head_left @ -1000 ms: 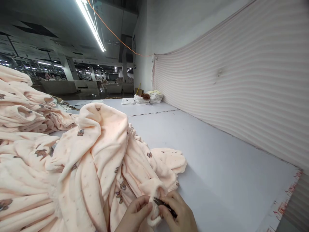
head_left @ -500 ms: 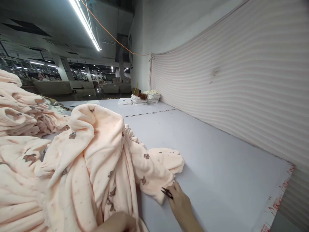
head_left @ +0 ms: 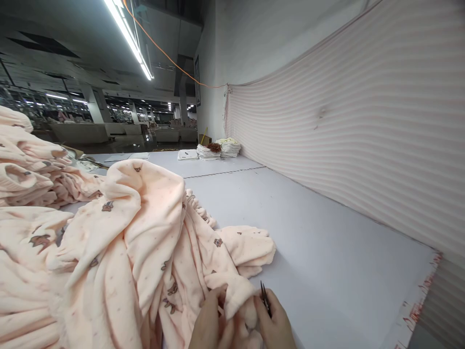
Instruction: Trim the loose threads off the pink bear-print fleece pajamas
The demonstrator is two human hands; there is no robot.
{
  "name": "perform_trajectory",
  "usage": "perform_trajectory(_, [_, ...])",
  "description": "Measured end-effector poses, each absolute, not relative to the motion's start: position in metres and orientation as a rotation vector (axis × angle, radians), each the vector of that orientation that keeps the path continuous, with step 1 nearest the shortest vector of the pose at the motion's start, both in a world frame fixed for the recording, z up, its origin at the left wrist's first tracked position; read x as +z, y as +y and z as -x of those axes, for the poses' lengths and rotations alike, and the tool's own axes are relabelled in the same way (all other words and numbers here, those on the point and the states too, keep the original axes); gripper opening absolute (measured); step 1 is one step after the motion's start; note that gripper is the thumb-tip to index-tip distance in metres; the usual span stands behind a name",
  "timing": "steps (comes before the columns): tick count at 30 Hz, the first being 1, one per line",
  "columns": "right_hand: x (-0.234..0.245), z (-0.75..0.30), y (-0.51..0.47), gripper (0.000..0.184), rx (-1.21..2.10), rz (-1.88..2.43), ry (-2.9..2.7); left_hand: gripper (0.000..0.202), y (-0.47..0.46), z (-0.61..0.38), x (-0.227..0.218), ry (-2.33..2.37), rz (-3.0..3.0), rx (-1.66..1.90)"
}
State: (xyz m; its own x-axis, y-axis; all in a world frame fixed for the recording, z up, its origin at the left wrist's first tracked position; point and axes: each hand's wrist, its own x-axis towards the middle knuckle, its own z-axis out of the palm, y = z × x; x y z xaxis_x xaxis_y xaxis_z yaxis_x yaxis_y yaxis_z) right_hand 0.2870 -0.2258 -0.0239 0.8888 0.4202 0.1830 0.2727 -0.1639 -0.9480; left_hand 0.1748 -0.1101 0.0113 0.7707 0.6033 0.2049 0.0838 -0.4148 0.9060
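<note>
A pale peach fleece garment (head_left: pixel 156 218) printed with small brown bears lies bunched across the table in front of me. Its near end is lifted between my hands at the bottom centre. My left hand (head_left: pixel 212 320) is closed on the fabric, with the fingers partly tucked into its folds. On the other side of that end, my right hand (head_left: pixel 274 317) is closed around small dark thread snips (head_left: pixel 265 299), their pointed blades aimed upward. The right fingertips also touch the fabric edge. Part of the left fingers is hidden by the cloth.
More peach garments (head_left: pixel 32 165) are heaped at the far left. Stacks of folded white cloth (head_left: pixel 218 149) stand at the table's back. A striped fabric sheet (head_left: pixel 345 121) hangs along the right side, and the grey table (head_left: pixel 327 261) has a torn, red-printed edge at right.
My left hand has come up from the bottom edge and taken hold of the garment's near end. The snips have turned from pointing left to upward, and the fabric end is now raised.
</note>
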Motion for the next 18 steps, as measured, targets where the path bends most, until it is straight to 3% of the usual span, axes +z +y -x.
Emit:
perform_trajectory(5, [-0.005,-0.286,-0.236,0.019,-0.168,1.986,-0.6,0.022,-0.112,-0.167,0.018,0.576,-1.907,0.871])
perform_trajectory(9, [0.0,-0.28,-0.229,0.015,-0.323,1.931,-0.804,0.03,-0.111,-0.161,0.032,0.487,-1.89,0.718])
perform_trajectory(11, [0.005,-0.28,-0.225,0.012,-0.344,1.918,-0.838,0.023,-0.107,-0.163,0.035,0.417,-1.811,0.554])
perform_trajectory(14, [0.014,-0.283,-0.223,0.01,-0.332,1.913,-0.829,0.03,-0.102,-0.17,0.032,0.424,-1.405,0.367])
perform_trajectory(18, [0.018,-0.281,-0.228,0.013,-0.063,1.872,-0.928,0.035,-0.1,-0.176,0.026,0.31,-0.898,0.218])
